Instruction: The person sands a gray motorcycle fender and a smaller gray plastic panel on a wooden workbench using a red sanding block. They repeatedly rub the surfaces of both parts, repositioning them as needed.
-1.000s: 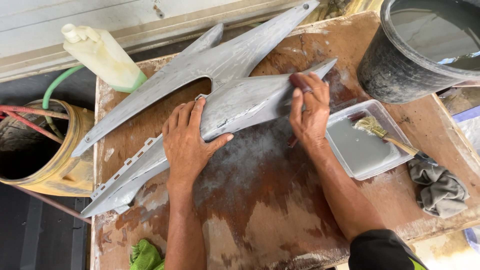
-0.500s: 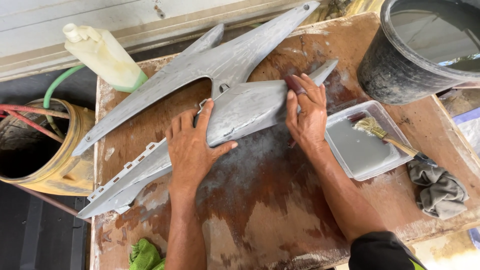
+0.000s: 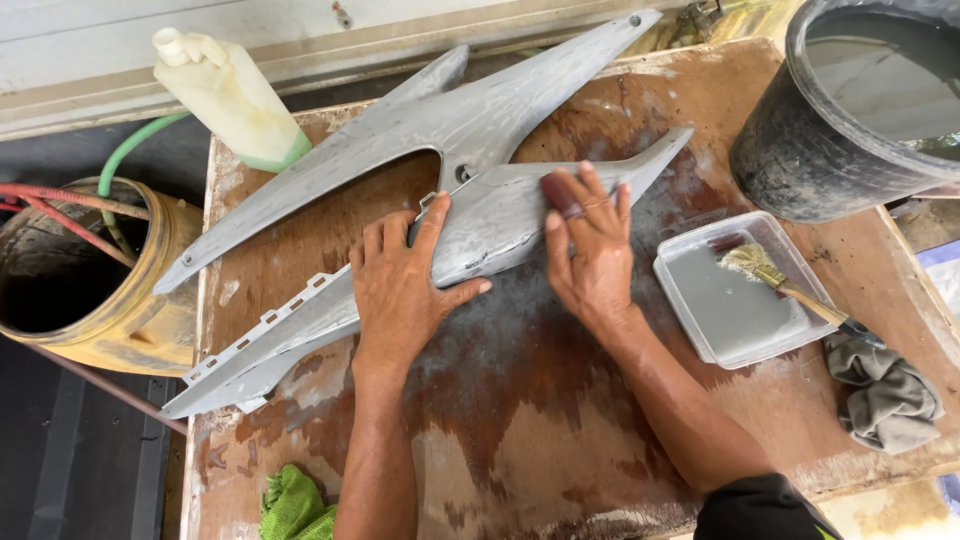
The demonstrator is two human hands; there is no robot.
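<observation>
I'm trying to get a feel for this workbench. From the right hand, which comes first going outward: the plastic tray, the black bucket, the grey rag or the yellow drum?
Measured from the right hand:
1. Plastic tray, just to its right on the table.
2. Black bucket and grey rag, upper right and lower right: too close to call.
3. Yellow drum, far left, beside the table.

Around the wet workbench
Black bucket (image 3: pixel 840 120), clear tray (image 3: pixel 725 300) holding a brush (image 3: pixel 775 275), grey rag (image 3: pixel 885 385), pale bottle (image 3: pixel 230 95), green cloth (image 3: pixel 290 505), possibly a yellow drum (image 3: pixel 90 290).
</observation>
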